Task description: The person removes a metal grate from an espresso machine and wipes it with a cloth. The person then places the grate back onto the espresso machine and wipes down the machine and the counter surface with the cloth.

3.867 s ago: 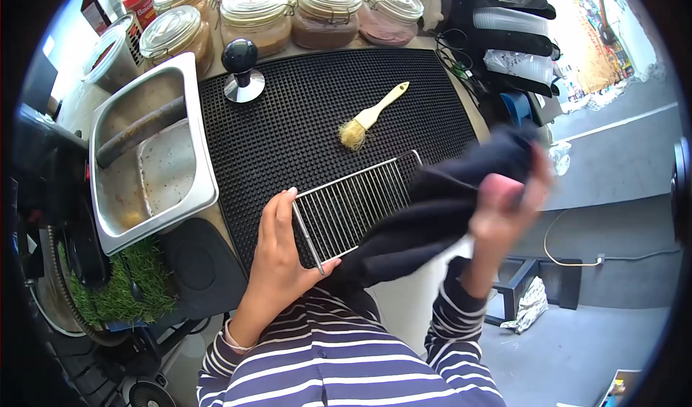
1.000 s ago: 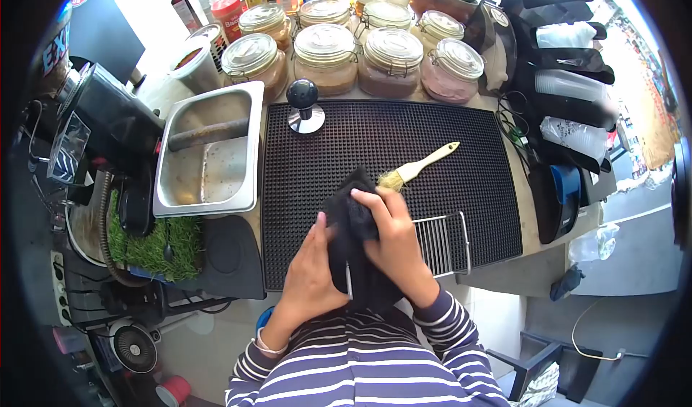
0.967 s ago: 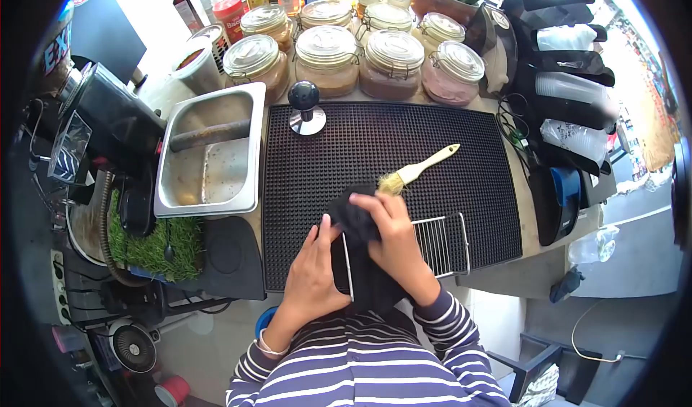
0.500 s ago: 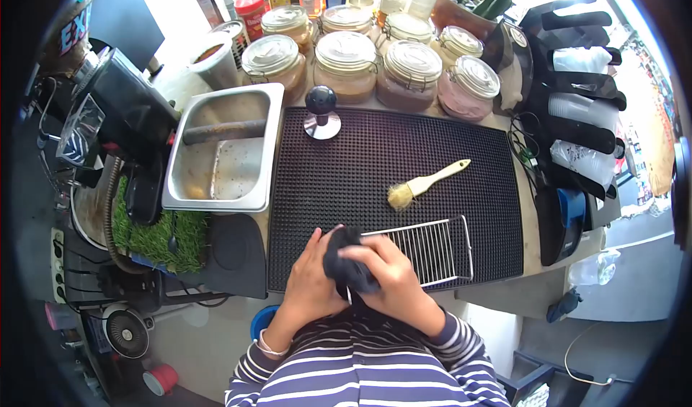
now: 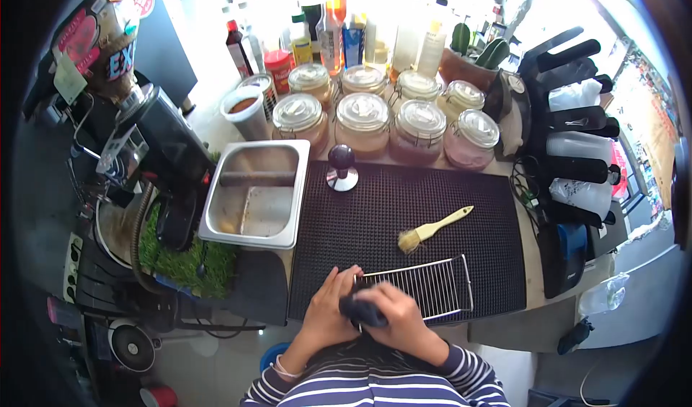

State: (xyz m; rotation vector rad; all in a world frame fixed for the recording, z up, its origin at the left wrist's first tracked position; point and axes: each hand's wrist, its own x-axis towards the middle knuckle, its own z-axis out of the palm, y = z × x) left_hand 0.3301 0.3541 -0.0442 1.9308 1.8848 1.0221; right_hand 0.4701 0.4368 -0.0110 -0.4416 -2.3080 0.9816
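Note:
A wire rack [image 5: 425, 289] with thin parallel bars lies at the front of the black rubber mat [image 5: 346, 227]. My left hand [image 5: 324, 317] grips its left end, fingertips at the upper corner. Bunched in my right hand [image 5: 404, 324] is a black cloth [image 5: 363, 311], pressed against that same end of the rack. The cloth covers the rack's corner and part of my left fingers. Behind the rack lies a brush [image 5: 436, 228] with a pale handle and bristles. A tamper [image 5: 342, 167] with a black knob stands at the mat's back left.
A steel pan [image 5: 301, 198] with a crossbar sits left of the mat. Clip-top glass jars [image 5: 362, 122] line the back, with bottles behind them. A black coffee grinder [image 5: 169, 136] stands at left; a black cup holder [image 5: 573, 118] is on the right.
My view has tilted up, so the counter appears lower. The black cloth in my right hand has shifted slightly against the rack's left end. The brush and tamper have stayed put.

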